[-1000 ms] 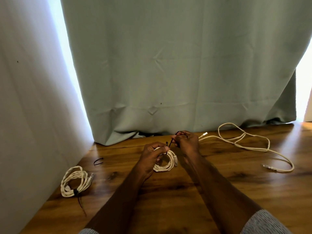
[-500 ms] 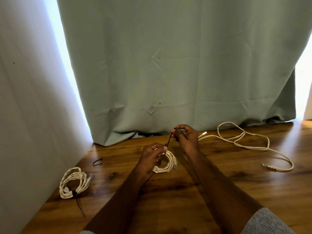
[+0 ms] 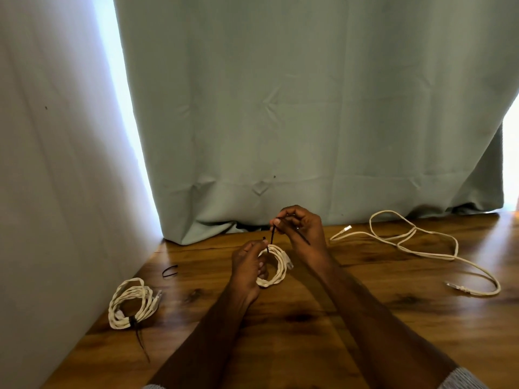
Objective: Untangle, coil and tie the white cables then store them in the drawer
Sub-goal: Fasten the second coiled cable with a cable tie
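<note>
My left hand [image 3: 248, 266] grips a small coil of white cable [image 3: 276, 266] just above the wooden tabletop [image 3: 309, 318]. A black tie [image 3: 273, 234] runs up from the coil's top, and my right hand [image 3: 302, 227] pinches its upper end, a little above and to the right of the coil. At the left lies a second coiled white cable [image 3: 132, 303], bound with a black tie whose tail trails toward me. A loose white cable [image 3: 421, 242] sprawls uncoiled at the right, both plugs showing.
A spare black tie [image 3: 170, 271] lies on the table near the left wall. A grey-green curtain [image 3: 309, 108] hangs along the table's back edge. A pale wall [image 3: 56, 164] bounds the left side. No drawer is in view.
My right hand has risen and drawn the black tie upward, away from the coil. My left hand has kept its hold on the coil.
</note>
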Action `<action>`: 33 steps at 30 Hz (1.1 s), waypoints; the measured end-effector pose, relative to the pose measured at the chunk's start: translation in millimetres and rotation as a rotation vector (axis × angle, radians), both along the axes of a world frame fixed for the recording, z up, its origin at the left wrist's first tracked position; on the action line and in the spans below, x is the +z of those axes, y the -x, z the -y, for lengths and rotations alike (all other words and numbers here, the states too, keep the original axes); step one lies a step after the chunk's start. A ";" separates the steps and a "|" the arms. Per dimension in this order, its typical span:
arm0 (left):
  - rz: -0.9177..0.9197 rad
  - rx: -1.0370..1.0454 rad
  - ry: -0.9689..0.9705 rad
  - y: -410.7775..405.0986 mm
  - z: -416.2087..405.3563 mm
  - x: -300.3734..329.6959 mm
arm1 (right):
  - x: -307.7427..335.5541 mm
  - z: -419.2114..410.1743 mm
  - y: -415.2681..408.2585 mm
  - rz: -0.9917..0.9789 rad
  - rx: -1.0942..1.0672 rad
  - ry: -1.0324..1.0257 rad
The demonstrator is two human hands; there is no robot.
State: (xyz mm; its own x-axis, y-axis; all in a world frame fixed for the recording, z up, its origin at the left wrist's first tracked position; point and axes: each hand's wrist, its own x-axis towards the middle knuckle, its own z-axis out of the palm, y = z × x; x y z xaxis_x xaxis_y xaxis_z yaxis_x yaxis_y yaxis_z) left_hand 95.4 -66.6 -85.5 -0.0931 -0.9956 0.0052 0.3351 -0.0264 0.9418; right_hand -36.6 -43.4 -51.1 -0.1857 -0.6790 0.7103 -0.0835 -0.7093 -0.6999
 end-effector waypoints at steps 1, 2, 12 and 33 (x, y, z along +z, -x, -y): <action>0.007 -0.002 -0.003 1.1 0.9 -1.1 | 1.6 -3.5 -2.7 -0.057 0.015 0.028; 0.010 -0.007 -0.005 1.9 1.5 -1.7 | 3.0 -6.3 -5.0 -0.111 0.035 0.050; 0.001 -0.046 -0.069 0.5 8.6 -2.6 | 1.5 -13.5 -10.1 -0.438 0.032 0.068; -0.016 0.028 -0.065 -6.5 6.2 3.5 | 8.7 -22.3 -13.8 0.131 0.239 -0.344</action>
